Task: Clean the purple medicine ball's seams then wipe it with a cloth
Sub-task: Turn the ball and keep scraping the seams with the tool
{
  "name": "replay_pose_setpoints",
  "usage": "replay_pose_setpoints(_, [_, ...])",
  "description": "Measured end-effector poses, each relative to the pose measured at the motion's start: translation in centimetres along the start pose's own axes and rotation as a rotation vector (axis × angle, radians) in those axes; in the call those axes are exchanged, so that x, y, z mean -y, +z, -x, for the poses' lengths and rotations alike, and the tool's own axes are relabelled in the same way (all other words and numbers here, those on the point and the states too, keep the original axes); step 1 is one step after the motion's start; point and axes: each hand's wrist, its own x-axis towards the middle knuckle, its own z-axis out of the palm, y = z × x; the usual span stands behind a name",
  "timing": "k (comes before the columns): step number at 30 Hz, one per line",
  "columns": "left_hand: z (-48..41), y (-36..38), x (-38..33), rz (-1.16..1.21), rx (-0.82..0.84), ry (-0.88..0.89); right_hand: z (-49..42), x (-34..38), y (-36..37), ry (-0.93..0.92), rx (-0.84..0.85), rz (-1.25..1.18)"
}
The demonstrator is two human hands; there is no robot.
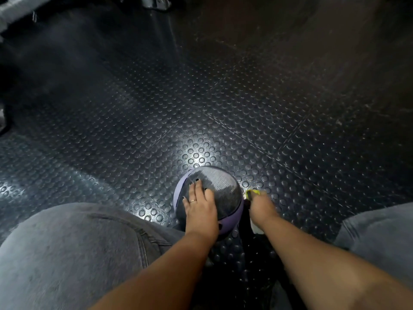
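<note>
Entry: purple medicine ball (223, 186), flat left hand (201, 206) steadying it; right hand (260, 205) grips yellow-green item (252, 193), possibly a brush; seam step judged current, next needs bristles on seam.

Black rubber floor (223, 97) fills most of the frame, covered in rows of round raised studs. A bright patch of glare (199, 151) lies on the studs just below the centre. Thin joint lines (288, 139) cross the floor diagonally at the right. The upper right is smoother, brownish and scuffed. A grey metal bar (13, 14) runs across the upper left corner, and a metal bracket (156, 2) stands at the top edge. Two knees in faded grey jeans enter from below: one (73, 249) at the lower left, with a stitched pocket edge (143, 240), and the other (377, 229) at the right edge.
</note>
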Motion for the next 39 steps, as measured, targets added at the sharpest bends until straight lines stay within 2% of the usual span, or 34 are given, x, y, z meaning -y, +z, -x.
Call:
replay_pose_setpoints(2, [-0.3,-0.2,-0.2,0.005,0.001,0.022,-0.3,0.8,-0.6,0.052,-0.079,-0.131])
replay_pose_setpoints(4, [-0.8,-0.3,-0.5,0.012,-0.003,0.031,-0.5,1.8,-1.6,-0.008,-0.116,-0.201])
replay_pose_setpoints(7, [-1.4,-0.5,-0.9,-0.005,0.002,0.034,-0.4,2.7,-1.7,-0.116,-0.062,-0.15])
replay_pose_setpoints(13, [-1.9,-0.6,-1.3,0.004,-0.019,0.042,2.0,2.6,-0.3,-0.126,-0.067,-0.171])
replay_pose_setpoints(18, [-2.4,-0.9,-1.6,0.016,-0.024,0.021,4.7,2.8,0.9,-0.306,-0.122,-0.152])
replay_pose_setpoints(21, [-2.2,-0.9,-2.0,0.002,-0.004,0.024,4.8,2.3,1.3,-0.264,-0.117,-0.145])
replay_pose_setpoints(24, [-2.1,-0.8,-2.4,-0.016,-0.007,0.031,4.3,2.3,1.5,-0.203,-0.168,-0.02])
replay_pose_setpoints(27, [-2.6,-1.0,-2.8,-0.008,-0.012,0.021,3.1,2.5,1.2,-0.197,-0.157,-0.026])
replay_pose_setpoints(33, [-2.4,-1.0,-2.9,-0.028,-0.005,0.014,0.9,1.9,0.7,-0.16,-0.159,0.116])
replay_pose_setpoints(39, [-2.3,-0.9,-2.8,-0.008,0.012,0.034,-1.0,1.0,0.0,-0.09,-0.068,0.174])
